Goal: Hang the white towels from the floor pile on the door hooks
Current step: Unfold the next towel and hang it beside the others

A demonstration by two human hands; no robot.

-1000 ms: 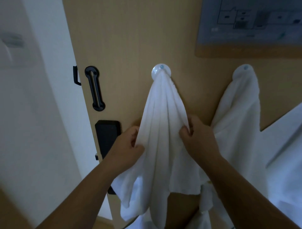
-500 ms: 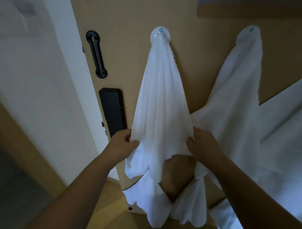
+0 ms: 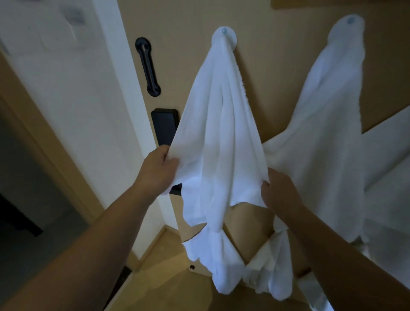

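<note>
The wooden door [image 3: 182, 28] carries the white towel [image 3: 221, 137], draped from the round hook [image 3: 224, 35] straight above both grips. The left hand [image 3: 158, 172] pinches its left edge, the right hand [image 3: 280, 192] its right edge (both clamped on cloth). Too hard a downward tug could slip it off.

No legible text, labels, brands or numbers anywhere; board [image 3: 341, 1] at the door's top edge too cropped to read.
</note>
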